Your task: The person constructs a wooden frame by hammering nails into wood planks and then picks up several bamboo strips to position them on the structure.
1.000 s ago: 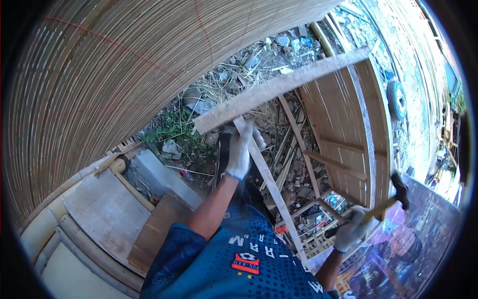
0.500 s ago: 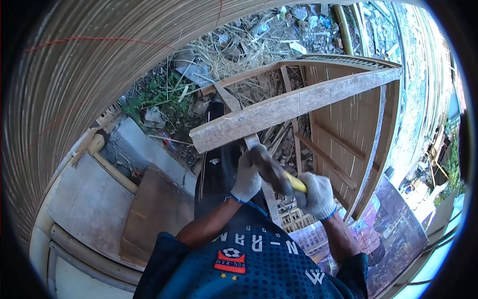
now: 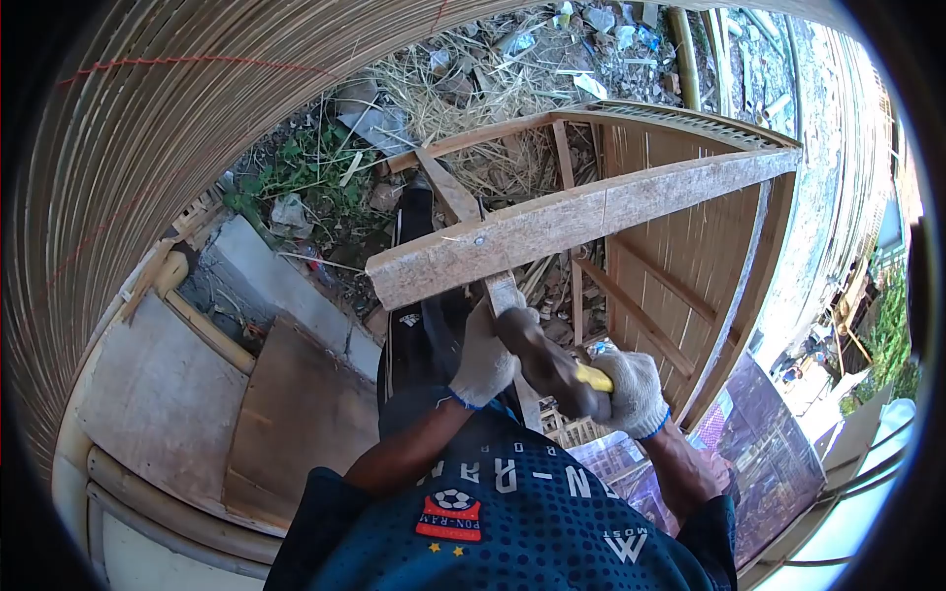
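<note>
My left hand [image 3: 485,360], in a white work glove, grips the upright wooden slat [image 3: 505,295] just below the rough crosswise plank [image 3: 572,222]. In my gloved right hand [image 3: 631,392] is a hammer [image 3: 552,364] with a yellow handle; its dark head sits close to my left hand and the slat. The plank lies across a wooden frame [image 3: 680,246] backed with thin bamboo slats. A nail head shows on the plank near the joint.
A large woven bamboo screen [image 3: 148,128] curves along the left. Concrete block [image 3: 286,291], boards [image 3: 296,414] and bamboo poles lie lower left. Straw, weeds and litter cover the ground beyond. A printed banner [image 3: 759,443] lies lower right.
A second ago my right hand held the hammer out to the right, away from the frame. It has swung in, and the hammer head now sits by my left hand at the slat.
</note>
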`<control>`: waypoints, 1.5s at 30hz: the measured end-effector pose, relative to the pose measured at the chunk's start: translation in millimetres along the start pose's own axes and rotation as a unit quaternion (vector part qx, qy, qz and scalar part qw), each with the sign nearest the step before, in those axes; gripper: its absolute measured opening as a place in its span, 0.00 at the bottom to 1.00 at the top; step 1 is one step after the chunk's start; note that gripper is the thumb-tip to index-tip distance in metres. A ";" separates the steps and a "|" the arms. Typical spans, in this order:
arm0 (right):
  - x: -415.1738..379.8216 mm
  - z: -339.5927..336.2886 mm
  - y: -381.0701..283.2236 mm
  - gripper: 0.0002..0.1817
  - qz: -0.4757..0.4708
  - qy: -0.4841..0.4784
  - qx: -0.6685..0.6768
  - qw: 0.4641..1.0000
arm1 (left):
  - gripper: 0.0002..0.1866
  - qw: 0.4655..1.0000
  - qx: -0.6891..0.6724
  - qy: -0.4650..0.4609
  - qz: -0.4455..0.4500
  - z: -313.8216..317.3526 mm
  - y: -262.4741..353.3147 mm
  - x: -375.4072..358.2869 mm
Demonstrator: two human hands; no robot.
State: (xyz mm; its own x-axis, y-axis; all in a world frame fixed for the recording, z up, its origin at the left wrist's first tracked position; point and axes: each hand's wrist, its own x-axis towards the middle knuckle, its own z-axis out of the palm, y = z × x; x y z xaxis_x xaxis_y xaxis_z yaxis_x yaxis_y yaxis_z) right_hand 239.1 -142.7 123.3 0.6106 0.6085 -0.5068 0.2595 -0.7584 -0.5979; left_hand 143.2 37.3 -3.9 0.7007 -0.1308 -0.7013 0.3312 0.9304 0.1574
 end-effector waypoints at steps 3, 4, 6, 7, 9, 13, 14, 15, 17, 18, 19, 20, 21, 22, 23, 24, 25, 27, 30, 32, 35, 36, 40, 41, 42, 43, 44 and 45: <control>4.0 7.6 -3.2 0.11 0.103 0.005 -0.016 0.995 | 0.10 0.993 0.105 0.042 0.024 16.1 3.8 2.2; 4.4 4.5 -6.5 0.11 0.094 0.005 -0.014 0.995 | 0.11 0.989 0.128 0.050 0.045 22.8 6.7 3.3; 5.0 0.4 -7.4 0.11 0.080 0.013 0.000 0.997 | 0.08 0.987 0.151 0.029 0.043 24.3 9.9 1.8; 1.6 1.1 -8.7 0.11 0.081 0.020 0.014 0.996 | 0.08 0.986 0.162 0.019 0.038 24.0 10.9 -0.1; 0.6 0.3 -4.5 0.12 0.036 0.031 0.047 0.998 | 0.11 0.987 0.147 0.063 0.007 20.9 9.7 0.8; 5.1 -1.9 5.0 0.12 0.036 0.001 0.036 0.999 | 0.08 0.986 0.160 0.032 -0.017 16.8 12.5 0.9; 8.7 -1.2 4.1 0.12 0.078 -0.013 0.008 0.997 | 0.10 0.970 0.237 0.046 -0.012 21.8 14.9 2.8; 9.4 -0.7 2.4 0.11 0.120 -0.025 -0.020 0.992 | 0.10 0.976 0.211 0.051 0.002 23.8 12.6 1.3; 11.5 -5.0 5.7 0.11 0.115 -0.021 -0.006 0.993 | 0.10 0.985 0.154 0.061 0.039 27.4 8.7 4.0; 8.5 -6.2 4.5 0.11 0.117 -0.022 0.004 0.993 | 0.09 0.985 0.156 0.067 0.010 26.7 9.3 1.8; 8.3 -7.5 2.1 0.11 0.110 -0.001 0.015 0.994 | 0.09 0.985 0.157 0.071 -0.016 24.7 11.7 2.7; 9.1 -9.7 -0.8 0.12 0.100 0.018 0.027 0.994 | 0.08 0.984 0.157 0.077 -0.041 23.2 13.2 4.2; 9.4 -10.8 -2.4 0.12 0.092 0.035 0.039 0.994 | 0.07 0.984 0.161 0.065 -0.029 19.9 10.7 4.6; 6.8 -13.6 1.1 0.14 0.055 0.026 0.026 0.998 | 0.06 0.985 0.165 0.053 -0.020 15.1 6.4 4.7; 8.9 -15.2 -2.0 0.14 0.066 0.050 0.049 0.995 | 0.06 0.985 0.171 0.039 -0.010 11.6 3.1 5.4; 14.0 -20.3 -9.1 0.15 0.075 0.074 0.073 0.992 | 0.05 0.985 0.167 0.045 -0.005 11.6 2.4 6.5; 18.5 -28.9 -17.4 0.15 0.086 0.099 0.096 0.987 | 0.05 0.985 0.164 0.051 -0.001 12.4 1.3 6.2; 39.8 -61.7 -25.0 0.15 0.122 0.030 0.117 0.985 | 0.05 0.986 0.155 0.061 -0.002 14.1 1.0 5.4; 78.2 -99.1 -11.7 0.18 0.027 0.015 0.110 0.993 | 0.06 0.987 0.147 0.063 -0.014 14.2 2.1 5.8; 118.7 -136.3 -19.9 0.15 0.027 -0.053 0.082 0.995 | 0.06 0.987 0.148 0.060 -0.017 11.2 -1.2 6.9; 173.3 -156.2 -28.2 0.18 -0.011 -0.056 -0.023 0.998 | 0.07 0.985 0.157 0.063 -0.026 17.6 5.3 6.5; 191.2 -168.2 -29.9 0.20 -0.002 -0.101 -0.037 0.994 | 0.06 0.982 0.179 0.055 -0.028 14.6 4.0 6.1; 238.7 -183.4 -9.9 0.31 -0.156 -0.123 -0.091 0.976 | 0.05 0.986 0.153 0.060 -0.040 22.1 9.2 6.2; 240.8 -182.6 -8.8 0.31 -0.155 -0.138 -0.086 0.974 | 0.05 0.985 0.160 0.058 -0.037 20.4 8.7 6.8; 243.8 -182.2 -8.6 0.33 -0.156 -0.153 -0.082 0.972 | 0.04 0.984 0.167 0.056 -0.031 19.3 8.5 8.2; 248.0 -184.3 -25.4 0.31 -0.122 -0.189 -0.094 0.970 | 0.04 0.983 0.174 0.054 -0.026 19.6 8.5 8.0; 247.6 -184.3 -45.9 0.29 -0.041 -0.267 -0.114 0.956 | 0.04 0.984 0.163 0.067 -0.022 21.8 7.8 8.3; 256.0 -187.7 -64.8 0.28 0.040 -0.328 -0.129 0.935 | 0.04 0.985 0.151 0.082 -0.017 26.6 7.6 7.7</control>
State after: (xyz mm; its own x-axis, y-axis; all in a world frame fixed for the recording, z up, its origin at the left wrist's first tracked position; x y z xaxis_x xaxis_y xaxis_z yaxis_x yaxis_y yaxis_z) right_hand 519.1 18.3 148.8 0.0678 0.4954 -0.8660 0.4555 -0.7876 -0.4150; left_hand 168.0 34.2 10.5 0.5822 -0.0793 -0.8092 0.5432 0.7785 0.3145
